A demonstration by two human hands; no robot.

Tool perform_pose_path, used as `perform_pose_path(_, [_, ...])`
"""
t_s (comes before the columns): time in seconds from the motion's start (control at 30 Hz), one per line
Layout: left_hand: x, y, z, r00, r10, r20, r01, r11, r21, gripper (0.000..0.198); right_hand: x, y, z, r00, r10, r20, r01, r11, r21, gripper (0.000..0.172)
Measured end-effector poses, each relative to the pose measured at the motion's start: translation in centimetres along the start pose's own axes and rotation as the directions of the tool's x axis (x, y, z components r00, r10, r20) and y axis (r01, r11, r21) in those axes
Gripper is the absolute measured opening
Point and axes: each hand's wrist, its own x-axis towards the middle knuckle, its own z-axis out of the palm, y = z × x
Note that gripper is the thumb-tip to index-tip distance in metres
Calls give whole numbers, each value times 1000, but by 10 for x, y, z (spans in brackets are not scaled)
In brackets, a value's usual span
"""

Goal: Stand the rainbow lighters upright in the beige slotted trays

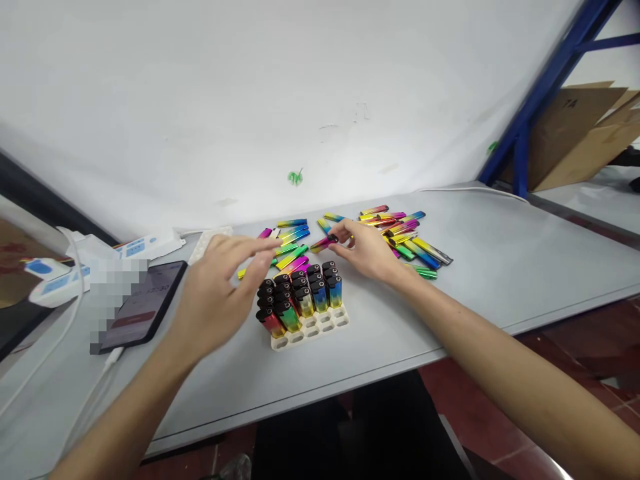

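Observation:
A cream tray (320, 327) with round slots stands on the grey table (500, 267) and holds several upright rainbow lighters (300, 293) with black caps. Behind it lie several loose rainbow lighters (400, 233). My right hand (365, 250) pinches one loose lighter (324, 243) by its black end, just behind the tray. My left hand (225, 287) hovers left of the tray, its fingers stretched toward the loose lighters and blurred by motion, holding nothing.
A black phone (140, 303) on a white cable lies at the left, beside white power strips (145, 247). A white wall rises behind the table. A blue post (545, 93) and cardboard boxes (580, 133) stand at the right.

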Motion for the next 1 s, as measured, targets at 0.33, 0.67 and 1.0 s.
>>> perform_pose_path(0.33, [82,-10,38,825,85,559,36,979,-202,36,-5,-20,4,995,7,-103,16,975,221,31])
perform_pose_path(0.67, [51,-43,53,890,-360,281,456,664,-593,16,3,5,19,1000,11,4,-7,825,-564,46])
perform_pose_path(1.0, [29,-48,66,724,-614,314,593,322,-738,53,0,0,14,997,37,63,6,814,-581,28])
